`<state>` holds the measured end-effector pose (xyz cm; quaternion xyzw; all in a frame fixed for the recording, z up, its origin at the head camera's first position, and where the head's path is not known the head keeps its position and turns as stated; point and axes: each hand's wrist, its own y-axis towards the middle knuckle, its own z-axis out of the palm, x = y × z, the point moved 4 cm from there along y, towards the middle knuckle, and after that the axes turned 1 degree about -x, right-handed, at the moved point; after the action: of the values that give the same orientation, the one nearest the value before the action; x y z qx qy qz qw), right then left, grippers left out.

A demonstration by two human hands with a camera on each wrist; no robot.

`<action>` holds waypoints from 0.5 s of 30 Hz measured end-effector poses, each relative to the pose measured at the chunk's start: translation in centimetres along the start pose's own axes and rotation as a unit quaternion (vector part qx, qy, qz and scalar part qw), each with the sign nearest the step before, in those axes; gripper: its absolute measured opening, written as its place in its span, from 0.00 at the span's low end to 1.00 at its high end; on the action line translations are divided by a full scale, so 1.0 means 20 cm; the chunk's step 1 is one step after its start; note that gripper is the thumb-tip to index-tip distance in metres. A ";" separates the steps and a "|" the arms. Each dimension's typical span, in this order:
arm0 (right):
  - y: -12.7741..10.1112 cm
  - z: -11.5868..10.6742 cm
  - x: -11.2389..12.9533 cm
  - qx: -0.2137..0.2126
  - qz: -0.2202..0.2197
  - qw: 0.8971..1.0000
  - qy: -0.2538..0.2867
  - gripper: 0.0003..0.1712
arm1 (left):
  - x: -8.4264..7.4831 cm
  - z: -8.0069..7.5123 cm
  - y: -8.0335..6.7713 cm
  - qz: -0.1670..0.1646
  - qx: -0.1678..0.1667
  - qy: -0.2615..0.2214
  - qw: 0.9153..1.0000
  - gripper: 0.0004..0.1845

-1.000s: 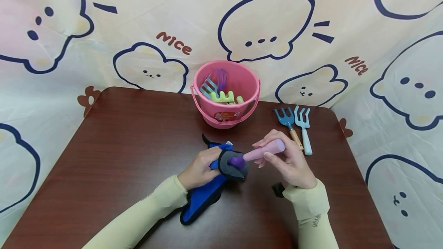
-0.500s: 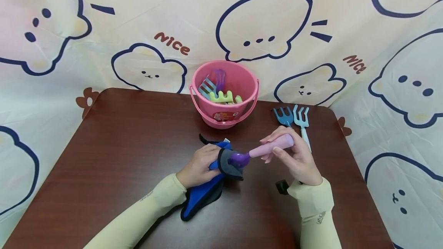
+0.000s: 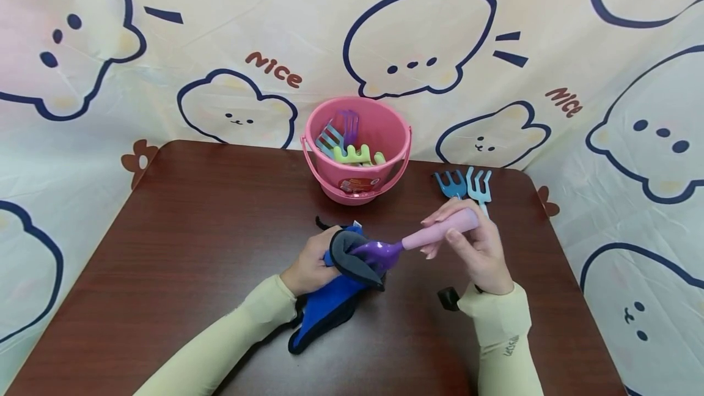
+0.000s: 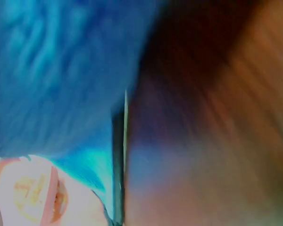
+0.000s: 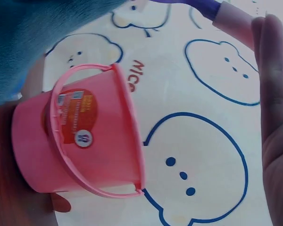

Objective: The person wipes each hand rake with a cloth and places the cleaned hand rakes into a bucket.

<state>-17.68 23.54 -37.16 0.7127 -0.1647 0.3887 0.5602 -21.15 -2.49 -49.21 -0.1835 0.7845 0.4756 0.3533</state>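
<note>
Right hand [image 3: 477, 249] grasping pink-handled trowel [image 3: 409, 242], long axis tilted, blade pointing left into cloth [image 3: 342, 261] clenched by left hand [image 3: 308, 264].

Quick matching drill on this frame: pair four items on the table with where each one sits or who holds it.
Things:
1. pink plastic bucket
2. purple toy trowel with pink handle
3. blue cloth with dark edging
4. two blue toy forks

Places:
A. gripped by left hand
B. lying on the table beyond the right hand
C. held by right hand
D. at the table's far edge, toy tools inside

Pairs: 1-D, 2-C, 3-A, 4-B
</note>
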 end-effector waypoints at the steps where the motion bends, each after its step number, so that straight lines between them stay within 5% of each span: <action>1: 0.00 -0.01 0.00 -0.007 -0.010 1.000 0.012 0.13 | 0.00 0.00 0.00 -0.011 0.007 -0.004 1.000 0.20; 4: 0.00 -0.03 0.00 -0.025 -0.028 0.998 0.059 0.13 | 0.00 0.00 0.00 -0.057 0.047 -0.044 0.996 0.17; 10: 0.01 -0.04 -0.02 -0.031 -0.033 0.989 0.142 0.13 | 0.00 0.01 0.01 -0.133 0.124 -0.121 0.976 0.09; 15: 0.01 -0.08 0.00 -0.073 -0.053 0.961 0.260 0.12 | 0.05 0.00 -0.01 -0.177 0.146 -0.098 0.968 0.12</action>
<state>-18.38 24.90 -36.88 0.5520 -0.0029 0.5177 0.6537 -21.81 -2.52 -50.03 -0.2186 0.7622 0.3012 0.5296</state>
